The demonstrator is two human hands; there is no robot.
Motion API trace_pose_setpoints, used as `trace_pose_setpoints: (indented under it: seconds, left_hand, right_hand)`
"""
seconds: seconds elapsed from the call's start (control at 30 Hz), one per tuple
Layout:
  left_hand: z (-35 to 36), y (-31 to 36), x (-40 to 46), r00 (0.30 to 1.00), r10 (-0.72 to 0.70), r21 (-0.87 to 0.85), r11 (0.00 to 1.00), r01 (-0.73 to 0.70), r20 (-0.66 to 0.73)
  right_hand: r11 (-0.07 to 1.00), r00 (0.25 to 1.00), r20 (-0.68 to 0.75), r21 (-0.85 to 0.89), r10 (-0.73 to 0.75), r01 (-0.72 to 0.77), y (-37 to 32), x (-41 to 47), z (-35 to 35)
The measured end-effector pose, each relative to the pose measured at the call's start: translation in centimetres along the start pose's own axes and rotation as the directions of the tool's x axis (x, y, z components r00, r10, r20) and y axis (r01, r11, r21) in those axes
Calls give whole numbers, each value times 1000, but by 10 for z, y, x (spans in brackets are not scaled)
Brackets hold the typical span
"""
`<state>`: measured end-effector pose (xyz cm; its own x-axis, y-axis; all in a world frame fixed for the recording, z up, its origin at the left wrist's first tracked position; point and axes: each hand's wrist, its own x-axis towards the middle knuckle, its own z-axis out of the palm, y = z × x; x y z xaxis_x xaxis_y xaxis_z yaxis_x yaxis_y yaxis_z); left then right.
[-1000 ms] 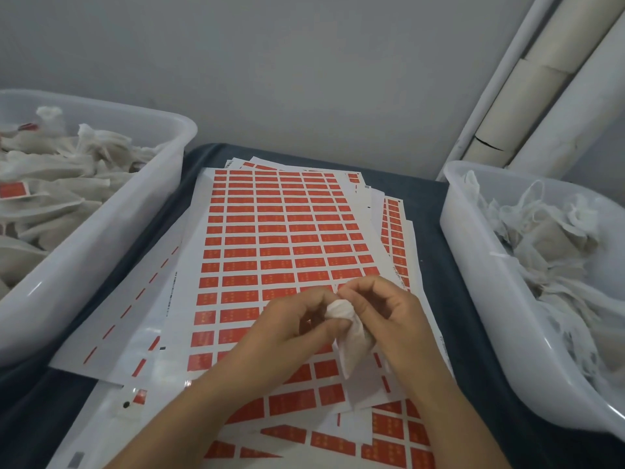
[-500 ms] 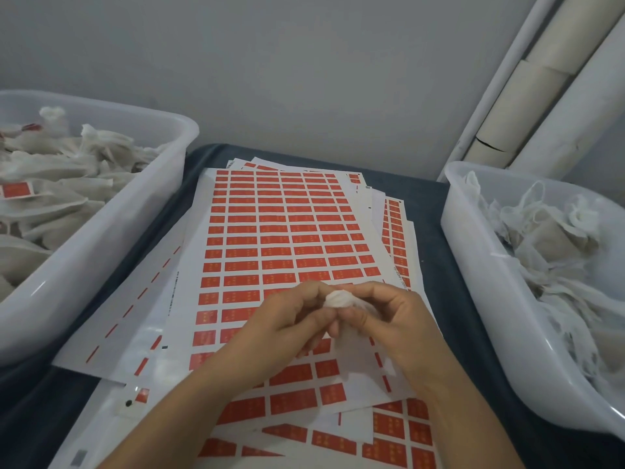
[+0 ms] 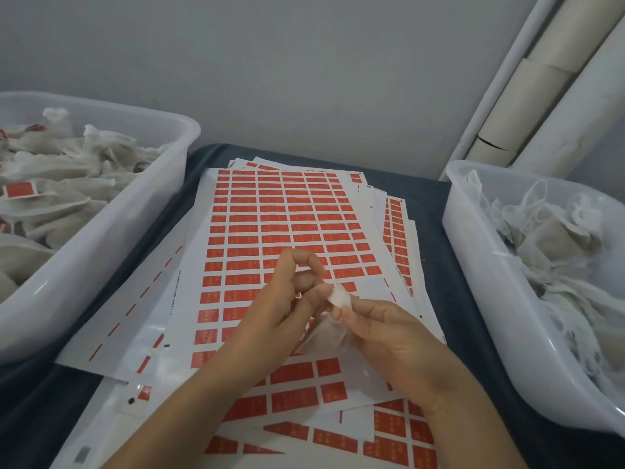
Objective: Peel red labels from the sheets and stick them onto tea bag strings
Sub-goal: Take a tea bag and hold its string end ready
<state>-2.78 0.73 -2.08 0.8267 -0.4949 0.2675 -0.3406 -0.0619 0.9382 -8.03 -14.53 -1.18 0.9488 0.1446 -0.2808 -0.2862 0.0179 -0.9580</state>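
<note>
Left edge of frame: white bin (image 3: 101, 252) of tea bags, some red-tagged. Centre: label sheets (image 3: 280, 228) fanned on dark surface (image 3: 436, 231). Your left hand (image 3: 287, 309) pinches top of tea bag (image 3: 338, 297); your right hand (image 3: 392, 336) grips its body, lower centre. Right edge: bin of untagged bags (image 3: 480, 265).

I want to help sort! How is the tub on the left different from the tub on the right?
The left tub holds tea bags with red labels showing on some; the right tub shows none. The left tub's bags lie flatter and fuller; the right tub's look loose and crumpled. Both tubs are white plastic, standing either side of the label sheets.
</note>
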Motion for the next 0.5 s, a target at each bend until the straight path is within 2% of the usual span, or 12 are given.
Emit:
trace_pose_setpoints:
  seconds: [0.13, 0.2, 0.27, 0.3, 0.33, 0.4, 0.43, 0.5]
  left_hand:
    - [1, 1, 0, 990, -117, -278, 951, 133, 73]
    - [-1, -1, 0, 968, -204, -445, 861, 247, 143]
    - [-2, -2, 1, 953, -252, -546, 781, 303, 168]
    - [-3, -2, 2, 955, -268, -529, 796, 294, 127]
    - [-3, -2, 3, 966, -257, -444, 862, 245, 35]
    - [-1, -2, 4, 983, -58, -98, 994, 42, -174]
    - [1, -2, 3, 976, 66, 72, 996, -52, -209]
    - [8, -3, 0, 961, 201, 233, 960, -155, -189]
  right_hand:
    - [971, 1000, 25, 238, 4, -10, 2, 1, -2]
    - [937, 1000, 19, 351, -15, 7, 3, 3, -3]
    - [924, 1000, -8, 383, -17, 19, 1, 3, -2]
    - [931, 999, -39, 364, -12, 26, 0, 4, -2]
    - [939, 997, -77, 342, -6, 32, 0, 4, -2]
    - [962, 988, -152, 270, 3, 39, -1, 3, -1]
    - [974, 982, -189, 221, 2, 40, -2, 3, -1]
    - [984, 972, -234, 170, -5, 46, 0, 3, 0]
